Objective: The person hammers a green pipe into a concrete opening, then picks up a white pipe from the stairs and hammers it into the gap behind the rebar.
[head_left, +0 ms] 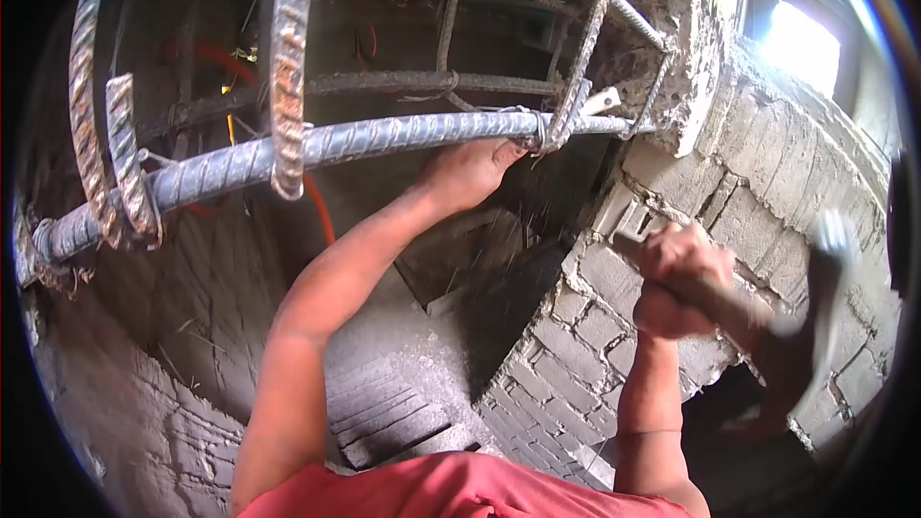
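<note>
The long rebar point(384, 138) is running crosswise; the nearer left hand point(465, 176) is sitting just beneath it, hold unclear; below its right end, the right hand point(681, 273) is gripping a hammer point(798, 350).

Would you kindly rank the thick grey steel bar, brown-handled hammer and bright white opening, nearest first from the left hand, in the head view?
1. Thick grey steel bar, above the left hand
2. Brown-handled hammer, right
3. Bright white opening, upper right
</note>
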A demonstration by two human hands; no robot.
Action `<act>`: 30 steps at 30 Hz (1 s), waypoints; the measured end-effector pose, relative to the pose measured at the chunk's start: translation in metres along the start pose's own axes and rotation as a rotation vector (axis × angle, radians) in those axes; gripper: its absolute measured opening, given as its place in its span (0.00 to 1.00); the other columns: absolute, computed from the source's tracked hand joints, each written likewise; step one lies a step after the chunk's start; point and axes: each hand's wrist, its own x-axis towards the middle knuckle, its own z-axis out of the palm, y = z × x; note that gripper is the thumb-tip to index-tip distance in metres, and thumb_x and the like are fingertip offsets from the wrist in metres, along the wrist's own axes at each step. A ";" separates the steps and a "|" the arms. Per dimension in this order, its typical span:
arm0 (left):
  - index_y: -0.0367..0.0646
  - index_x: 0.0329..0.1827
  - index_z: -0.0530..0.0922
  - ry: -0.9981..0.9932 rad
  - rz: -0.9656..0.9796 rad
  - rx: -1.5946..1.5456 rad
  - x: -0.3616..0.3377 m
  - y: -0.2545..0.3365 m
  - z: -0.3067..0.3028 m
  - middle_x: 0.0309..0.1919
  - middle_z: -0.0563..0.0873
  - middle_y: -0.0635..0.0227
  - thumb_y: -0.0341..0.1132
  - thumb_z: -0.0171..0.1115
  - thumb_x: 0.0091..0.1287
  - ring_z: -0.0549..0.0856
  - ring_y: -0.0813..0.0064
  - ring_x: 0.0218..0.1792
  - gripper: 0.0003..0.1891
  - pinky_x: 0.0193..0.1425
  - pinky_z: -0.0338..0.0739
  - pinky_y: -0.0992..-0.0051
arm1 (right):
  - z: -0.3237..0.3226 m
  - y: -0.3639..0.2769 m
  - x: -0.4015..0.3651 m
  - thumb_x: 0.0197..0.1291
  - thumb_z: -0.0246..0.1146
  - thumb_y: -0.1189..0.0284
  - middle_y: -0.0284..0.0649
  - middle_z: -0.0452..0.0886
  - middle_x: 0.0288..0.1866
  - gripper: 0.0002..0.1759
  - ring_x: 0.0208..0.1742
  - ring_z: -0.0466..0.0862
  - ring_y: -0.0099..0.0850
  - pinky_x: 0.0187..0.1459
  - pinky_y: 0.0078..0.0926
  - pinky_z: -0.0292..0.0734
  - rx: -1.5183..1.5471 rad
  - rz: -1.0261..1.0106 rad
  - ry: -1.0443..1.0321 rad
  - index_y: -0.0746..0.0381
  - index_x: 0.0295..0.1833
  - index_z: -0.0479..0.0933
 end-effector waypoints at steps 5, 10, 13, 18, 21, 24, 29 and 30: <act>0.42 0.57 0.80 0.057 0.082 -0.065 0.007 -0.035 0.024 0.47 0.85 0.48 0.49 0.47 0.79 0.84 0.48 0.47 0.21 0.50 0.75 0.57 | -0.031 0.066 -0.001 0.74 0.54 0.59 0.48 0.76 0.24 0.20 0.22 0.74 0.41 0.30 0.39 0.69 -0.667 0.417 -0.336 0.68 0.42 0.76; 0.43 0.59 0.79 0.086 0.102 -0.166 0.002 -0.026 0.031 0.48 0.85 0.48 0.49 0.47 0.79 0.83 0.44 0.51 0.21 0.51 0.76 0.56 | -0.014 0.029 0.008 0.75 0.53 0.58 0.31 0.70 0.19 0.21 0.18 0.68 0.23 0.22 0.22 0.63 -0.230 0.078 -0.108 0.63 0.33 0.74; 0.43 0.58 0.79 0.134 0.033 -0.023 0.000 -0.011 0.025 0.48 0.85 0.47 0.51 0.46 0.79 0.82 0.42 0.50 0.22 0.50 0.75 0.55 | -0.008 0.003 0.031 0.73 0.49 0.50 0.31 0.65 0.19 0.27 0.19 0.67 0.22 0.20 0.21 0.64 0.021 -0.279 -0.228 0.58 0.26 0.62; 0.41 0.55 0.80 -0.030 -0.048 -0.052 -0.003 -0.015 0.025 0.48 0.85 0.49 0.50 0.47 0.78 0.81 0.43 0.52 0.22 0.53 0.75 0.56 | -0.046 0.061 0.014 0.73 0.48 0.41 0.29 0.67 0.19 0.32 0.18 0.67 0.18 0.18 0.20 0.62 -0.717 0.304 -0.395 0.60 0.35 0.71; 0.41 0.56 0.79 0.159 0.076 -0.071 -0.001 -0.024 0.037 0.48 0.84 0.45 0.49 0.48 0.79 0.81 0.40 0.52 0.21 0.52 0.75 0.53 | -0.026 0.028 0.015 0.74 0.52 0.49 0.35 0.68 0.18 0.27 0.18 0.67 0.25 0.19 0.25 0.63 -0.247 0.301 -0.140 0.65 0.37 0.73; 0.43 0.58 0.78 0.099 0.025 -0.049 0.004 -0.030 0.034 0.50 0.84 0.46 0.50 0.46 0.79 0.80 0.41 0.54 0.22 0.54 0.74 0.53 | -0.002 -0.004 0.034 0.73 0.49 0.52 0.30 0.68 0.21 0.23 0.18 0.66 0.23 0.19 0.19 0.63 0.198 0.017 -0.060 0.55 0.28 0.60; 0.41 0.54 0.79 0.106 0.027 -0.098 0.001 -0.026 0.034 0.48 0.84 0.44 0.52 0.46 0.79 0.80 0.39 0.53 0.24 0.54 0.74 0.52 | -0.044 0.055 0.040 0.72 0.55 0.62 0.49 0.73 0.25 0.18 0.25 0.77 0.49 0.31 0.41 0.70 -0.700 0.427 -0.519 0.67 0.36 0.72; 0.41 0.55 0.79 0.052 -0.046 -0.040 -0.002 -0.030 0.035 0.48 0.84 0.44 0.54 0.45 0.78 0.80 0.40 0.53 0.25 0.54 0.74 0.52 | -0.040 0.040 0.036 0.72 0.55 0.62 0.49 0.74 0.25 0.18 0.24 0.76 0.47 0.31 0.40 0.70 -0.740 0.349 -0.526 0.67 0.37 0.73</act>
